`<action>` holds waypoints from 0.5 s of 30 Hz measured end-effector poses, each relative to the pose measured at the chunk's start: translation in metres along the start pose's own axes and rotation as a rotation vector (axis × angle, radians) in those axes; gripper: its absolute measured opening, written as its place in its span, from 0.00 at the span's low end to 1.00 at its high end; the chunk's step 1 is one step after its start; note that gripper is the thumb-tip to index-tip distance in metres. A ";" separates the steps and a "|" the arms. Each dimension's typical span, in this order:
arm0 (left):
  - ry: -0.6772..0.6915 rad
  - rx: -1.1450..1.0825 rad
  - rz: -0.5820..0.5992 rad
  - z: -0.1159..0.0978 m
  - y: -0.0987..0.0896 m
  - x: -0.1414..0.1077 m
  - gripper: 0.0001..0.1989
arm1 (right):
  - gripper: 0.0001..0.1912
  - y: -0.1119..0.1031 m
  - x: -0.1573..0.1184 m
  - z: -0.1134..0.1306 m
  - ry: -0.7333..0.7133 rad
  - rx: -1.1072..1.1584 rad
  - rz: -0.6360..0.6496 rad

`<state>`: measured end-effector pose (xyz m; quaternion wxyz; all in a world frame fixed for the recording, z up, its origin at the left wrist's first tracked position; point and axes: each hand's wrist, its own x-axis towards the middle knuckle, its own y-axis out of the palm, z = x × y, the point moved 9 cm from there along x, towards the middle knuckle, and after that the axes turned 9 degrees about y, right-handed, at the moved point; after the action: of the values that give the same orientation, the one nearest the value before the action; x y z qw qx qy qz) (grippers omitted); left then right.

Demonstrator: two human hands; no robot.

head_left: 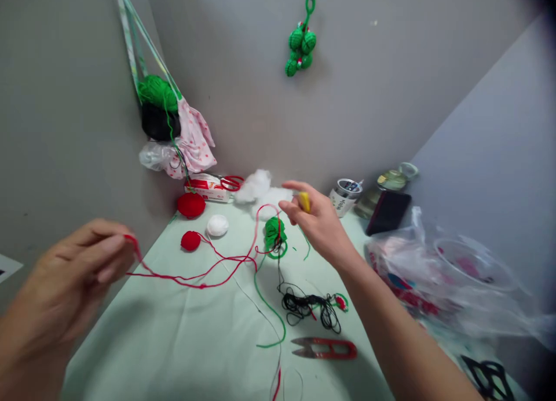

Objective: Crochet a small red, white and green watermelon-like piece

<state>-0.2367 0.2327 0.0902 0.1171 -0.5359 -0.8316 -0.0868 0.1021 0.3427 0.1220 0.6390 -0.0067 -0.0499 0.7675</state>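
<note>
My left hand (87, 268) is closed in a pinch on red yarn (200, 285), which loops out from the fingertips across the cloth. My right hand (319, 218) is raised over the far part of the table, its fingers around a yellow-handled tool (304, 202); the tool's working end is hidden. A strand of the red yarn arches up close to the right fingertips. Below them sits a skein of green yarn (274, 232). A red yarn ball (190, 240) and a white ball (218, 225) lie between the hands, farther back.
Orange-handled thread snips (325, 348) lie near the front, below tangled black cord (310, 308). White stuffing (256, 186) rests by the wall. At right are a cup (345, 197), a phone (388, 212) and a clear plastic bag (434, 273). A green knitted ornament (300, 48) hangs above.
</note>
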 end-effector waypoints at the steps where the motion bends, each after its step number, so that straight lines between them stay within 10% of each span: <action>1: 0.029 0.032 0.035 -0.005 0.009 -0.002 0.04 | 0.19 0.011 0.001 0.008 -0.039 -0.055 -0.005; 7: 0.245 0.299 0.305 -0.036 0.078 -0.002 0.07 | 0.20 0.117 -0.054 -0.016 0.164 0.137 0.715; 15: 0.238 -0.286 0.093 -0.020 0.093 0.057 0.06 | 0.23 0.025 -0.059 -0.069 0.339 0.413 0.275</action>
<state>-0.1728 0.3148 0.1278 0.1410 -0.5709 -0.7655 -0.2612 0.0935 0.2847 0.0476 0.5161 -0.0112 0.2162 0.8287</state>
